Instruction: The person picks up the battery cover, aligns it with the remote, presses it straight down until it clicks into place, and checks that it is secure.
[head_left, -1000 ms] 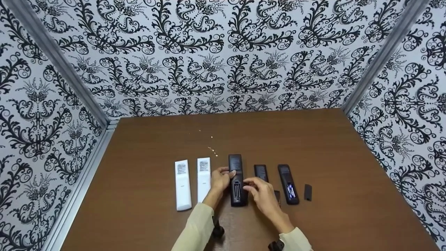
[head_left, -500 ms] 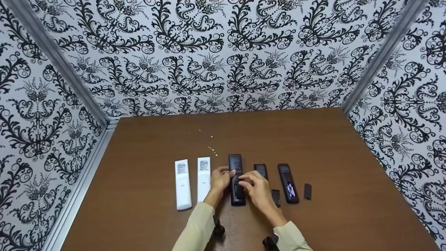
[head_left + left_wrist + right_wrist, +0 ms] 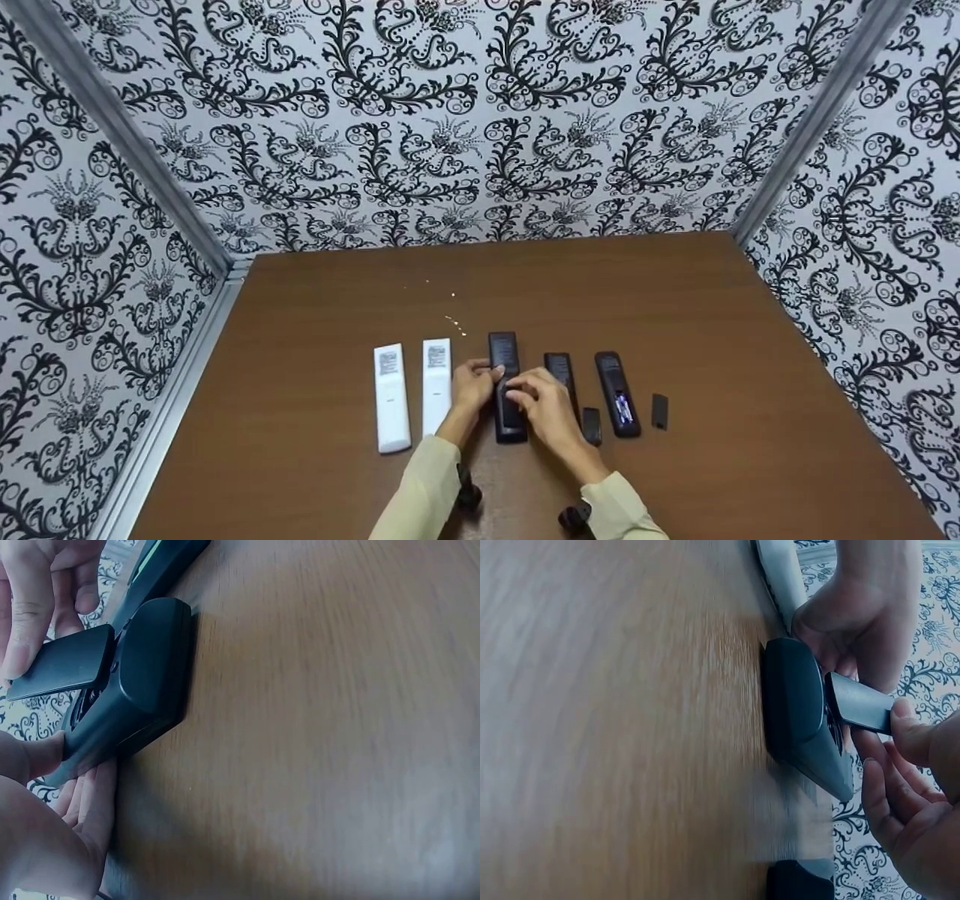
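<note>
A black remote control (image 3: 503,346) lies back side up on the table, and my left hand (image 3: 472,388) grips its left edge with the thumb on top. Between the thumb and fingers of my right hand (image 3: 551,409) is a black battery cover (image 3: 861,703). In the left wrist view the cover (image 3: 67,664) sits tilted over the battery compartment, one end near the remote's lower end and the held end raised. Part of the compartment shows in the gap beneath it.
Left of my hands lie two white remotes (image 3: 392,405) (image 3: 436,367). On the right are a black remote (image 3: 559,367), a loose dark cover (image 3: 592,426), another black remote (image 3: 618,397) with batteries exposed, and a second cover (image 3: 659,412). Small pale crumbs (image 3: 456,324) dot the brown table.
My right hand has moved left and slightly down over the remote with the battery cover. The compartment, in sight a second ago, is now mostly covered in the head view. My left hand stays put.
</note>
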A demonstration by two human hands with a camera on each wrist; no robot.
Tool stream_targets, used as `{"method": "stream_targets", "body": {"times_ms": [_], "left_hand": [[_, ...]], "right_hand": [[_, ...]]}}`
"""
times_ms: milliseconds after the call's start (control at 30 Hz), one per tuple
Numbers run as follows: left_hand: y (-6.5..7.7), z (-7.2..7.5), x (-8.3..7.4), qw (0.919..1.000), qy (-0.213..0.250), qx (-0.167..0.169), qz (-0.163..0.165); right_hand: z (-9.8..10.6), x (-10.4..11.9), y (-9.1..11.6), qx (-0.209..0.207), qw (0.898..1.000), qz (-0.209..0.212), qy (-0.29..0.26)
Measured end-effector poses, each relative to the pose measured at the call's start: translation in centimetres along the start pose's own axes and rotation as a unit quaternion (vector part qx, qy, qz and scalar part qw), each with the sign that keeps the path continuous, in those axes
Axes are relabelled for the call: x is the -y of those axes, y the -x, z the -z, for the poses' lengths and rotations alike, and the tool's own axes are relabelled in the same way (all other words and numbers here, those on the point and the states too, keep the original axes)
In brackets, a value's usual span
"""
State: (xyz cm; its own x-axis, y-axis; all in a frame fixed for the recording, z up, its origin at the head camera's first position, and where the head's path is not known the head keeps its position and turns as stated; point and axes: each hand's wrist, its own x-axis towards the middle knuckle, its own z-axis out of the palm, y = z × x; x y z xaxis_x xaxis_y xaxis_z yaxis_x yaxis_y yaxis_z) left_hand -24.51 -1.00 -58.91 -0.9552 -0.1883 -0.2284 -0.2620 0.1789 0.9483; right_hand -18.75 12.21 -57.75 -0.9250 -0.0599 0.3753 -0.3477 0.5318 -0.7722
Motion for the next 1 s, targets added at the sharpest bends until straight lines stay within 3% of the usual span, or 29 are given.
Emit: {"method": "stream_targets", "body": {"times_ms": [667,1000], "left_hand": [[-0.01,0.16,0.07,0.9998,-0.014,0.005,-0.013],[-0.27,0.15,0.03,0.9997,-0.021,0.006,-0.011]], "right_hand": [[-0.49,-0.29,0.06,-0.006,0.998,-0.007,0.055],[-0.8,-0.54,-0.14,0.014,0.999,-0.037,0.017]]}}
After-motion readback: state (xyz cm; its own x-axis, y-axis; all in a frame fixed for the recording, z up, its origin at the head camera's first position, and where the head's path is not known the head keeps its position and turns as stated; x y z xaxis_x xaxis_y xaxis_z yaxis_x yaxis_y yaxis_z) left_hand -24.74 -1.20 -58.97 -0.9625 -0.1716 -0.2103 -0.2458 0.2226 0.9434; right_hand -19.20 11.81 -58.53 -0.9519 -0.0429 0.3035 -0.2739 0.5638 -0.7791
